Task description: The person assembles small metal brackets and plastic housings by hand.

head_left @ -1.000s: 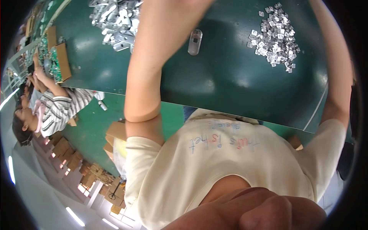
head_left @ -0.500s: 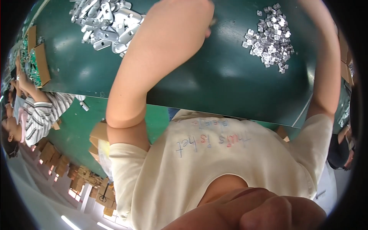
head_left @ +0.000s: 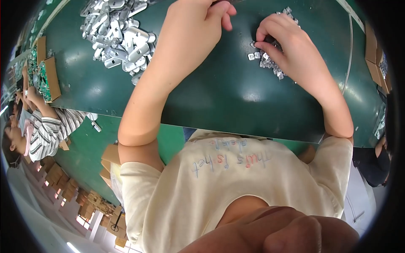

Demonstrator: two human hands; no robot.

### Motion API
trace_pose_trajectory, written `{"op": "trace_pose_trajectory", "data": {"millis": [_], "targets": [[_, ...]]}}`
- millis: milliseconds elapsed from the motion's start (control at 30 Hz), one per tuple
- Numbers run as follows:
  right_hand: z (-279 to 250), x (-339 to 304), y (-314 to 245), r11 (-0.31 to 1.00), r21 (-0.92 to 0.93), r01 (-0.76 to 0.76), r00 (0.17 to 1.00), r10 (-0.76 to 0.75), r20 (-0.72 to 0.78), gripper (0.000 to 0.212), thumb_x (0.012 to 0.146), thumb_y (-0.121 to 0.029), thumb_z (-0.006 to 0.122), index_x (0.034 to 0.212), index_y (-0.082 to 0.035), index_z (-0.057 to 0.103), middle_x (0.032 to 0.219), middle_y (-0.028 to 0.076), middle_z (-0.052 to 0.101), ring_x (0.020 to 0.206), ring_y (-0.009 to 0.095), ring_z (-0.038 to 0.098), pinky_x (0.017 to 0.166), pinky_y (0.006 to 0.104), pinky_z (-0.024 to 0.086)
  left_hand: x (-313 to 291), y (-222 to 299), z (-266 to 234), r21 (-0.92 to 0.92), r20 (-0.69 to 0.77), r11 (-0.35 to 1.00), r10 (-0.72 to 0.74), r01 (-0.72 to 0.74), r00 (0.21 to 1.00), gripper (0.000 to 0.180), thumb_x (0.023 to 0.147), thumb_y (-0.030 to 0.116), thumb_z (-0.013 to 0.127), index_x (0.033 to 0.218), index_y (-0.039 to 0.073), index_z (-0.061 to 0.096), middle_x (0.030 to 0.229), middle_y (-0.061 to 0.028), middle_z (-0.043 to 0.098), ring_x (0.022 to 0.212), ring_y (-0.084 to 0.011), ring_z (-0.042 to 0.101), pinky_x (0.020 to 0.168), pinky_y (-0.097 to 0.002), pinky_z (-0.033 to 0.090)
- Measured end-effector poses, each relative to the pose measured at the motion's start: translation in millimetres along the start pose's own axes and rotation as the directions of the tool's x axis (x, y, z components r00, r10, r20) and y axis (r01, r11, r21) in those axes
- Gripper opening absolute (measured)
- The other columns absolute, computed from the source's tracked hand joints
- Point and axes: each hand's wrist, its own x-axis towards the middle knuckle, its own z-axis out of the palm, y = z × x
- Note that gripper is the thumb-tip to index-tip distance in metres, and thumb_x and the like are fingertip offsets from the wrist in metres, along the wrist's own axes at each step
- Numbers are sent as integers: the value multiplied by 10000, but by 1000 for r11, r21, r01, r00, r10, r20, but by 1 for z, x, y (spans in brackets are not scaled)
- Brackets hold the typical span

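My left hand point(head_left: 213, 19) is at the far edge of the view, its top cut off. Its visible fingers curl inward, and whatever is in them is hidden. To its left lies a heap of silvery elongated metal parts point(head_left: 122, 40), with holes in some of them. My right hand point(head_left: 291, 40) is over a pile of small square shiny pieces point(head_left: 270, 63), covering much of it. Thumb and forefinger pinch one small square piece point(head_left: 253, 44) at the pile's left side. A few loose pieces point(head_left: 251, 56) lie just below that pinch.
The green tabletop point(head_left: 236, 97) has its near edge close to my body. At the left, an open cardboard box point(head_left: 52, 78) holds green parts, beside a person in a striped shirt point(head_left: 46, 130). Another cardboard box point(head_left: 373, 63) stands at the right, with a person in dark clothing point(head_left: 369, 164) below.
My right hand has come down and left from the top right edge onto the small pieces and pinched one. My left hand has shifted slightly, still near the top edge.
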Motion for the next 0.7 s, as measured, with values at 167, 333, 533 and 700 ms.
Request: {"op": "trace_pose_trajectory", "data": {"millis": [167, 333, 533, 700], "targets": [[-14, -4, 11, 876, 403, -264, 936, 333, -110, 78, 854, -30, 586, 920, 7, 571, 854, 15, 595, 754, 69, 550, 685, 207, 445, 3, 3, 2, -488, 151, 818, -262, 303, 953, 160, 883, -10, 494, 1043, -19, 499, 775, -72, 618, 611, -92, 565, 546, -185, 427], [-30, 12, 3, 634, 694, -341, 866, 499, -31, 68, 847, -15, 600, 884, 40, 590, 765, 46, 615, 633, 51, 551, 571, 173, 447, -2, -8, 1, -507, 158, 806, -262, 306, 952, 173, 894, 26, 516, 1060, -18, 541, 779, -76, 629, 601, -71, 563, 514, -170, 410], [-43, 6, -9, 579, 731, -363, 850, 526, 6, 87, 825, 6, 615, 901, 48, 627, 794, 76, 636, 660, 79, 583, 576, 181, 474, -1, 0, 8, -633, 201, 733, -156, 250, 967, 241, 883, -17, 527, 1122, -48, 527, 800, -88, 624, 643, -103, 586, 581, -194, 472], [-39, 3, -20, 585, 778, -228, 882, 463, -90, 127, 800, 63, 614, 926, 50, 621, 862, 74, 616, 733, 96, 586, 638, 189, 474, -7, 1, 10, -616, 215, 754, -117, 227, 970, 261, 872, -46, 530, 1133, -49, 518, 821, -83, 617, 680, -102, 593, 609, -196, 485]]}}
